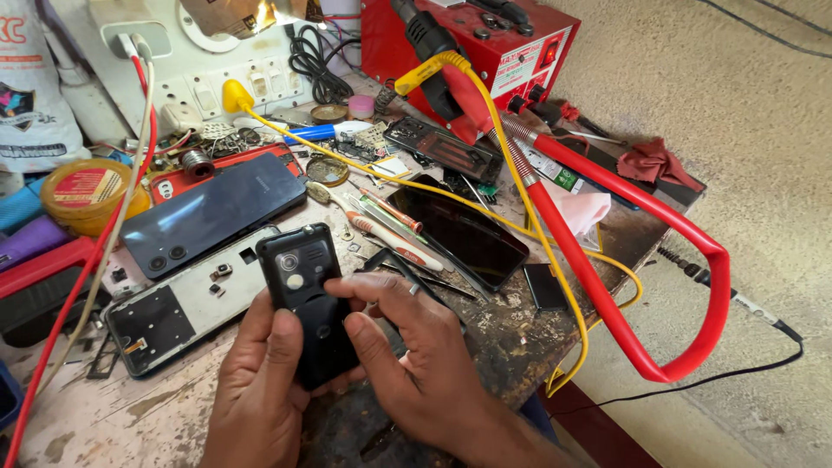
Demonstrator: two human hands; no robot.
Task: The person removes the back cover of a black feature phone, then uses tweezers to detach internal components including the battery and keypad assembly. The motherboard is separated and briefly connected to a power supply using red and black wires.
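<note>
1. Small black plastic keypad phone (305,299), back side up with camera lens and flash showing, is held in both hands just above the near edge of the worn, scuffed workbench (173,407).
2. Left hand (260,390) wraps the lower left edge, thumb laid across the back. Closed around the phone, firm.
3. Right hand (416,355) cups the right side, thumb pressing on the lower back; fingers curl round the edge. Ring on one finger. Also closed on the phone.
4. Handling, my read: light, rigid shell, smooth plastic, so a bit slippery. The back cover is probably thin and will flex or crack if levered hard. Lens area near the top is the fragile spot, keep fingers off it.
5. Best hold looks like the long side edges, thumbs on the plain lower back, as now.
6. Just beyond it: dark blue smartphone back panel (212,212) and a stripped silver phone frame (186,308), touching or nearly so.
7. To the right: black glass screen panel (459,232), well apart from the hands.
8. Thick red hose (624,217) loops off the bench from the red metal rework station (485,43). Yellow cable (520,208) runs alongside.
</note>
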